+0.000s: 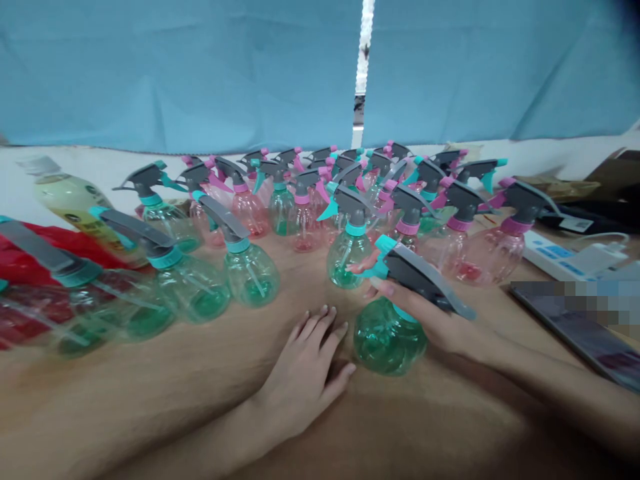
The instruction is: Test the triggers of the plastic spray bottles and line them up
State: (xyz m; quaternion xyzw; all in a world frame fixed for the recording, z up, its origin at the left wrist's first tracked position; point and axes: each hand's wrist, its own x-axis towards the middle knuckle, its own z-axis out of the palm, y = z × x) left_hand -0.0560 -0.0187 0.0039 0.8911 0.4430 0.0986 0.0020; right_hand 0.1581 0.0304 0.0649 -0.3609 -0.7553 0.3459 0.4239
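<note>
A green spray bottle [390, 340] with a turquoise collar and grey trigger head stands upright in front of me. Around its neck, just under the spray head, my right hand [437, 319] is closed, with the fingertips by the turquoise trigger. My left hand [311, 370] lies palm down on the wooden table, fingers stretched out, a little left of that bottle and apart from it. Close behind is another green spray bottle [349, 257]. A further green spray bottle [251, 275] stands to the left of my hands.
Several pink and green spray bottles [303, 220] crowd the back of the table. More green ones line the left side, near a red plastic bag [55, 247] and a yellow-labelled bottle [75, 200]. At right lie a phone [570, 333] and a white power strip [555, 257].
</note>
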